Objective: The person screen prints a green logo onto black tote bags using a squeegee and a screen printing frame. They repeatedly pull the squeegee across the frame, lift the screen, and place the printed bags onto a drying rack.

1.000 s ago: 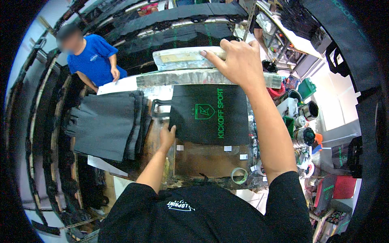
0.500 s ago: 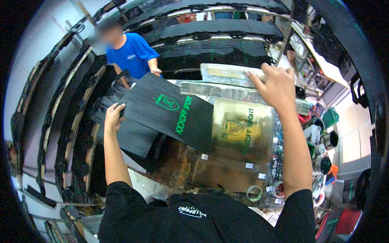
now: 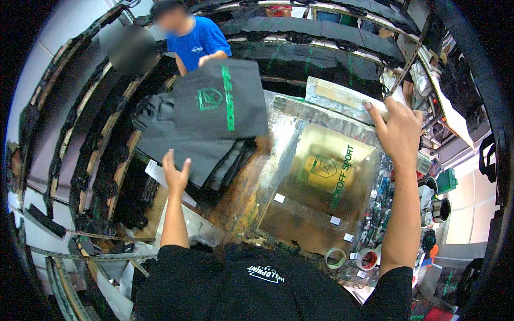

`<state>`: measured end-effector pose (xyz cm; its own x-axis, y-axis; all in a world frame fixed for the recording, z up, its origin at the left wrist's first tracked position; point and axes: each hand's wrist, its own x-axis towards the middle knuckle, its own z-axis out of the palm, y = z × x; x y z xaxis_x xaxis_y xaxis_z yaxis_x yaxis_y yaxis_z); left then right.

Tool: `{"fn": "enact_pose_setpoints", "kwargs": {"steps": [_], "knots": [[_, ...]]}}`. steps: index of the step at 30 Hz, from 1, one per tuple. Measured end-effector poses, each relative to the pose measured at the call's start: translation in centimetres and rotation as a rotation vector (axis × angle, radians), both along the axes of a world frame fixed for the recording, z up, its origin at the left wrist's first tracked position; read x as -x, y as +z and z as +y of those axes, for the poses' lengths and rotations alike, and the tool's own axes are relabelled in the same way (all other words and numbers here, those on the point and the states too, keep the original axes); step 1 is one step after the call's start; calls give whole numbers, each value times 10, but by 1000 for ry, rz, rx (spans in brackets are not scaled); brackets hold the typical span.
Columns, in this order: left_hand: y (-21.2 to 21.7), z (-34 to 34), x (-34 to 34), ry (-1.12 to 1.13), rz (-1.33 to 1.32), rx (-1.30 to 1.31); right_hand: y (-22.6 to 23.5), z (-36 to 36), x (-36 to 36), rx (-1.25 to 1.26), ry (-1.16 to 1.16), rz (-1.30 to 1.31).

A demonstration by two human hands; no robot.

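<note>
Your left hand (image 3: 175, 172) is hovering with fingers spread, holding nothing, just below the pile of dark bags (image 3: 176, 144). The printed black bag (image 3: 220, 101) with the green emblem is lying atop that pile, near a co-worker's hand (image 3: 210, 56). Your right hand (image 3: 397, 128) is gripping the far edge of the raised printing screen frame (image 3: 342, 101), fingers curled over it, above the yellowish platen (image 3: 321, 182).
</note>
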<state>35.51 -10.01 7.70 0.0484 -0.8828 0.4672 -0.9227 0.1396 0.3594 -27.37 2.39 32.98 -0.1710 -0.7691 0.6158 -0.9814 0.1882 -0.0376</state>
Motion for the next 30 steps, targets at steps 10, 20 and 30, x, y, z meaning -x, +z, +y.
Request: {"fn": "enact_pose_setpoints", "kwargs": {"steps": [10,20,30], "knots": [[21,28,-1,-235,-451,-380,0,-2,0,35,21,8],[5,19,-9,-192,-338,-379,0,0,-1,77,62,6],[106,29,148,-450,-363,-534,-2,0,3,68,51,31]]}}
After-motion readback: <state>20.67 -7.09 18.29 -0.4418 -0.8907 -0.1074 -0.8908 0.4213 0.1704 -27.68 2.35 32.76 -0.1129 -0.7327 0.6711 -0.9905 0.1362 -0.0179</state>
